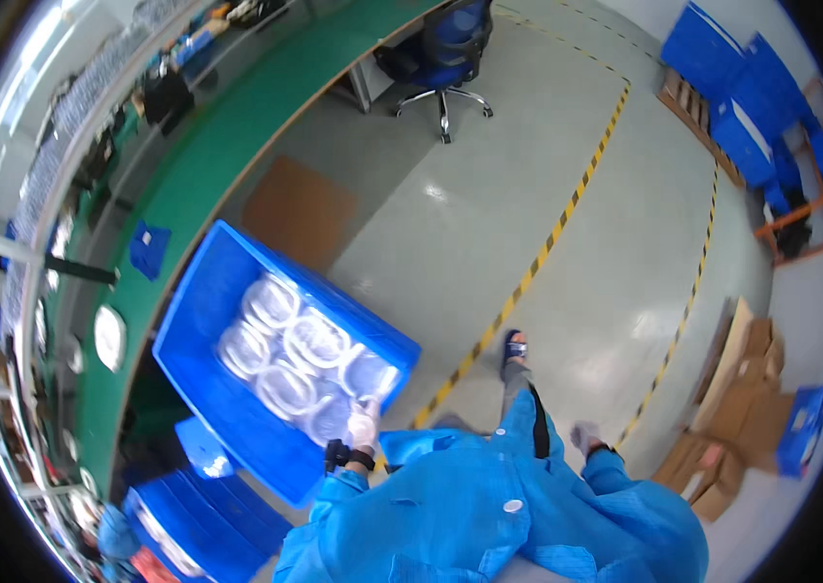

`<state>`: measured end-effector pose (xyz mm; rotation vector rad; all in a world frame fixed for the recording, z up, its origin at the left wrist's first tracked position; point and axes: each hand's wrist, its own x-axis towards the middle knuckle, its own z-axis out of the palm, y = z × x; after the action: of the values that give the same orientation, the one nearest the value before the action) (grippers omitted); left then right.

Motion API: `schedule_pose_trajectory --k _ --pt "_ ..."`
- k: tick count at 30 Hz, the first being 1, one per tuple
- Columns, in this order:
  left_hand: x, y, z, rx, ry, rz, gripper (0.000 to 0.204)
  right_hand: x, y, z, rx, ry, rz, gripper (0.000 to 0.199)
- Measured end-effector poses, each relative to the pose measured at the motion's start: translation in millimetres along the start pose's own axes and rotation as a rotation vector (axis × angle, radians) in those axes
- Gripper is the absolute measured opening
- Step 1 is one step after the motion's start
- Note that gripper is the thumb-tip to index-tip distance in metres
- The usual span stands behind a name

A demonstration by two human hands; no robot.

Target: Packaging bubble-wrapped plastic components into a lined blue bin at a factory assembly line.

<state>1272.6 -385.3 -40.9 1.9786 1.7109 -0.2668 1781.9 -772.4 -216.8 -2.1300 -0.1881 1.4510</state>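
A large blue plastic bin stands to my left beside the green bench, tilted in the view. Inside it lie several clear bags of white coiled rings, spread over the bottom. My left hand, in a white glove, is closed over the bin's near right rim. Its fingertips reach inside, close to the nearest bags. My right hand, in a pale glove, hangs away from the bin by my right side. Its fingers are too small and blurred to read, and no object shows in it.
A green workbench runs along the left, with a rack behind it. A blue chair stands at its far end. More blue bins sit at lower left. Brown cartons line the right wall. Yellow-black tape crosses the floor.
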Motion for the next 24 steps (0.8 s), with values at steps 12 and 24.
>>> schedule_pose_trajectory --k 12,24 --pt "154 153 -67 -0.791 0.505 -1.354 0.064 261 -694 204 -1.573 -0.475 -0.703 0.022" --pt "136 156 17 -0.738 0.436 -1.727 0.048 667 -815 668 -1.353 -0.676 -1.854 0.026"
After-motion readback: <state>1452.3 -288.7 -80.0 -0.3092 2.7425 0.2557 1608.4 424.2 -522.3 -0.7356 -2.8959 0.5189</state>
